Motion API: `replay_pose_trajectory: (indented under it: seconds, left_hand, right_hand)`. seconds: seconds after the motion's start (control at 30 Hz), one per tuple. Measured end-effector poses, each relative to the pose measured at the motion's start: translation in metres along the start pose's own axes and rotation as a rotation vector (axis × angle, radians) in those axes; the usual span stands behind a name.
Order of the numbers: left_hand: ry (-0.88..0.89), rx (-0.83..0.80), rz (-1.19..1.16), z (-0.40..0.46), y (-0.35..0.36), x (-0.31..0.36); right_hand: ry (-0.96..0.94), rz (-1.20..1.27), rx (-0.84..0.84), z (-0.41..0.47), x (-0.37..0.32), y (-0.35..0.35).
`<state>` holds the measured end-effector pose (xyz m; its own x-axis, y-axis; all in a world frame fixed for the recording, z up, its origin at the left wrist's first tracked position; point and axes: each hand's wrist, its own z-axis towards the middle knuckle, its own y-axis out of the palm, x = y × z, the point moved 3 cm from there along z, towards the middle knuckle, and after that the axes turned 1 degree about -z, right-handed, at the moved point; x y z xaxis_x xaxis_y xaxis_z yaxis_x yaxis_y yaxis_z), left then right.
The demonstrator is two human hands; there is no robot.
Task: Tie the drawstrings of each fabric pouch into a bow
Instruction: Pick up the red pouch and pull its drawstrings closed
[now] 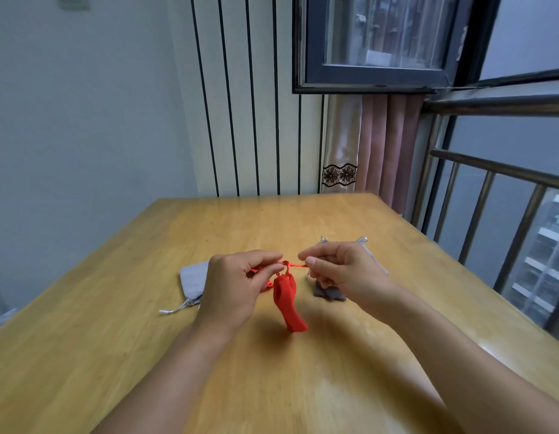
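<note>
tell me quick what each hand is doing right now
Left hand: closed, pinching the red cord of the red pouch.
Right hand: closed, pinching the other end of the same cord.

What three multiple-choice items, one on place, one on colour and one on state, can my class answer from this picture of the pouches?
1. Where is the light grey pouch?
A. behind the left hand
B. on the window sill
C. hanging from the railing

2. What colour is the pouch held up by its strings?
A. blue
B. red
C. green

3. How is the red pouch placed?
A. flat on the table
B. hanging from its strings
C. tucked in a drawer

Key: 1 A, it lies on the table, partly hidden by that hand. 2 B, it is bright red. 3 B, both hands, the right hand too, pinch the strings and it dangles.
</note>
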<state>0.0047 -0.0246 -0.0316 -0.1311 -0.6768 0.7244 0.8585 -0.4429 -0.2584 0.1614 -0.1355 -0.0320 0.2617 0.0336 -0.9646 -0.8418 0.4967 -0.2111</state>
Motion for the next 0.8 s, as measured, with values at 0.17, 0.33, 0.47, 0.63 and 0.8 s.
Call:
replay_pose_trajectory:
  seconds: [0.17, 0.33, 0.47, 0.63, 0.8]
  left_hand:
    - [0.224, -0.041, 0.288, 0.005, -0.004, -0.007]
    - [-0.08, -0.153, 0.178, 0.008, -0.003, -0.015]
    - [-0.418, -0.255, -0.29, 0.003, 0.014, -0.015]
    - [-0.46, -0.251, -0.475, 0.002, 0.019, -0.014]
    - [-0.432, -0.163, -0.429, 0.007, 0.015, -0.015]
  right_hand:
    - [0.021, -0.234, -0.036, -0.003, -0.005, -0.004]
    - [0.277, 0.539, 0.01, 0.002, 0.001, 0.002]
    - [0.256, 0.906, -0.031, -0.002, -0.005, 0.013]
    - [0.239, 0.97, -0.086, -0.001, -0.001, 0.02]
    - [0.143, 0.81, -0.025, 0.003, -0.005, 0.014]
